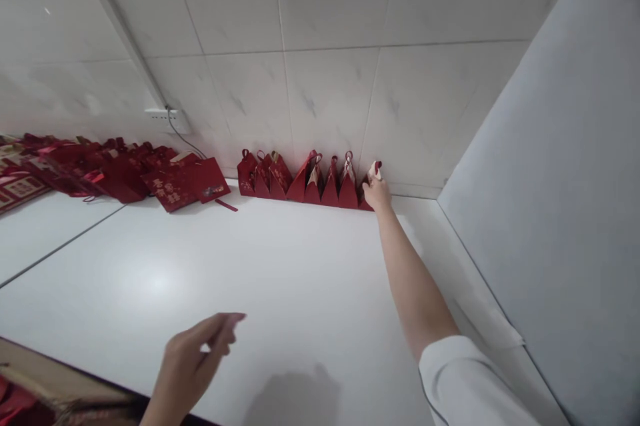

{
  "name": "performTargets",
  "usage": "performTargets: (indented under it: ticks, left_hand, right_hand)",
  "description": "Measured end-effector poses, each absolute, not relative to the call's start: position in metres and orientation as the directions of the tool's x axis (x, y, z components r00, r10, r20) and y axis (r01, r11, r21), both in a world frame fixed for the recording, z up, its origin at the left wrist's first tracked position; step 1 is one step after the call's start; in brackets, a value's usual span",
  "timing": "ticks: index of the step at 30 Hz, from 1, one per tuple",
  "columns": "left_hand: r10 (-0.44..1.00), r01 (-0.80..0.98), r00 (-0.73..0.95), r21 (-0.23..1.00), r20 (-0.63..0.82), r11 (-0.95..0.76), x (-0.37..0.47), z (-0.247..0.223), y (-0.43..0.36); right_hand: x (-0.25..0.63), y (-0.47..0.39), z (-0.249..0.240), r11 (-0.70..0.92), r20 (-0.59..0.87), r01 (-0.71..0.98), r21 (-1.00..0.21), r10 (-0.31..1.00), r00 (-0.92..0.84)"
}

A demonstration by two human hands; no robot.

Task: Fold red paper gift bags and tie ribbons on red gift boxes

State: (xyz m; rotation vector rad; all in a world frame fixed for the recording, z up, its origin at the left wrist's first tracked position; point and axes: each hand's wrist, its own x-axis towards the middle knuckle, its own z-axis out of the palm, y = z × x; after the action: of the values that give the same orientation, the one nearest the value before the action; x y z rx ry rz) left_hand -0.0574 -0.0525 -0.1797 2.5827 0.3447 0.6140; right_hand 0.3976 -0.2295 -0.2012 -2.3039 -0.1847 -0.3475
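Along the wall stands a row of small red gift boxes point(305, 186) with pointed tops and ribbon loops, side by side. My right hand point(378, 194) reaches to the right end of this row. Its fingers are closed around the upper part of the last gift box point(367, 203), most of which they hide; a pale piece with a dark red loop shows above them. Over the near part of the white table, my left hand point(200, 353) hangs with nothing in it, the fingers loosely bent and a small gap beside the thumb.
A pile of red gift boxes and bags point(100, 166) lies at the far left, with flat red pieces point(187, 183) at its near side. A power strip point(167, 121) with a cable is on the tiled wall. A pale panel point(540, 166) borders the white table point(280, 266) on the right.
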Motion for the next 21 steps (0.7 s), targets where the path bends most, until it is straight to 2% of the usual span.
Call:
performTargets:
  ticks: [3,6,9,12,14,21]
  left_hand:
    - [0.173,0.058,0.972,0.552,0.159,-0.832,-0.025,-0.170,-0.053]
    - [0.095,0.028,0.992,0.571,0.089,-0.821,-0.006,-0.145,-0.057]
    - [-0.012,-0.022,1.000,0.556,0.021,-0.831,0.011,-0.117,-0.062]
    - [-0.105,-0.063,0.993,0.514,-0.053,-0.855,0.033,-0.091,-0.069]
    - [-0.111,-0.061,0.991,0.475,-0.078,-0.878,0.050,-0.078,-0.074]
    - [0.047,0.070,0.994,0.239,-0.101,-0.969,0.101,-0.085,-0.088]
  right_hand:
    - [0.399,-0.255,-0.200,-0.723,0.262,0.215,-0.656,0.049,0.964]
    - [0.391,-0.287,-0.189,-0.749,0.218,0.225,-0.623,0.110,0.970]
    - [0.373,-0.310,-0.173,-0.735,0.151,0.311,-0.602,0.278,0.949]
    - [0.345,-0.315,-0.155,-0.647,0.066,0.435,-0.626,0.512,0.857]
    - [0.323,-0.312,-0.143,-0.568,0.042,0.495,-0.657,0.629,0.776]
    - [0.252,-0.307,-0.103,-0.324,0.118,0.634,-0.702,0.825,0.553]
